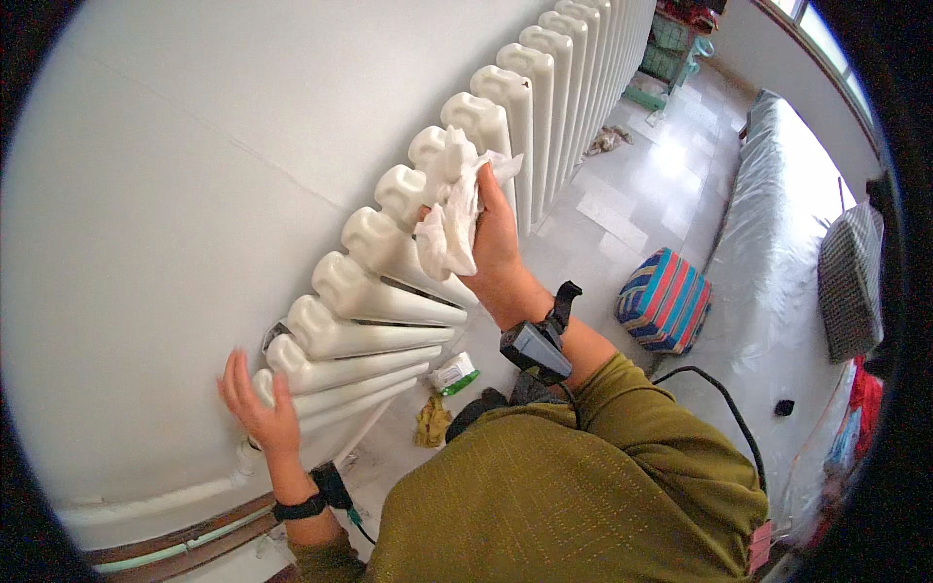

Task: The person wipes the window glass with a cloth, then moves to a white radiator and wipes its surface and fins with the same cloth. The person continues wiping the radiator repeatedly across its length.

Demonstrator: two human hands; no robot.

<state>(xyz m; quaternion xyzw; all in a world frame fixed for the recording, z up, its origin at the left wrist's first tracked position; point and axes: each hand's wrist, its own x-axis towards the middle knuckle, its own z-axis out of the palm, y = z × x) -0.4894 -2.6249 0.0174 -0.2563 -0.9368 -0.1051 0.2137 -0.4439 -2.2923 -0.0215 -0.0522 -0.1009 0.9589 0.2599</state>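
Observation:
A white column radiator (364, 280) runs along the wall, its rounded section tops facing me. My right hand (496, 233) grips a crumpled white wipe (458, 211) in front of the middle sections. Folds of the wipe hide part of those tops and some of my fingers. At the near end of the radiator, my left hand (262, 412) has its fingers apart and holds nothing. It is beside the last section and slightly blurred; whether it touches the radiator or wall I cannot tell.
On the floor are a green-and-white packet (455, 373), a yellowish cloth (433, 421), a striped cube pouf (665, 301) and a rag (609, 140). Furniture under plastic sheeting (773, 189) stands to the right. A black cable (729, 408) runs behind my right arm. Pipes (189, 543) follow the wall's base.

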